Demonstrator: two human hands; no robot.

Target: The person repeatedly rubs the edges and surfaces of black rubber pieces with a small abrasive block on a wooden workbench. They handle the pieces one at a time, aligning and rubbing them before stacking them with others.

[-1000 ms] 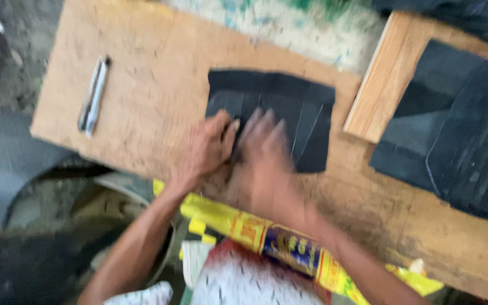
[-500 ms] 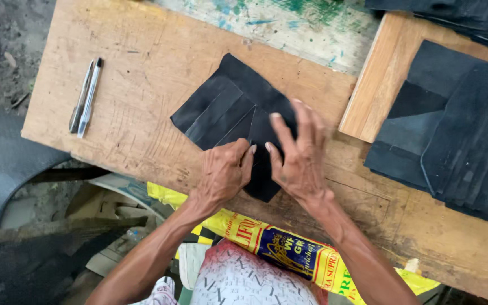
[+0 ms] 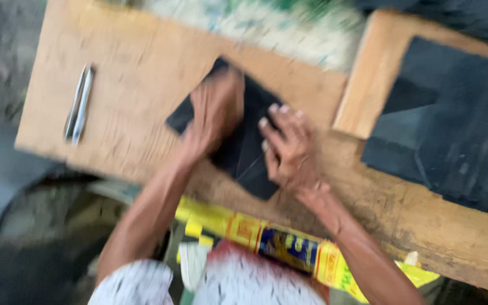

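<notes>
L hand [image 3: 214, 116] flat, fingers spread on black sheet [image 3: 243, 148] | R hand [image 3: 290, 148] spread, pressing same sheet | sheet on wood board [image 3: 136, 85] | knife [image 3: 79, 104] well apart

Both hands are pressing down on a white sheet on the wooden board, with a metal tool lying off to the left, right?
Not quite: the sheet is black, not white. The head view shows the left hand and right hand on it, on the wooden board, with the metal tool lying off to the left.
</notes>
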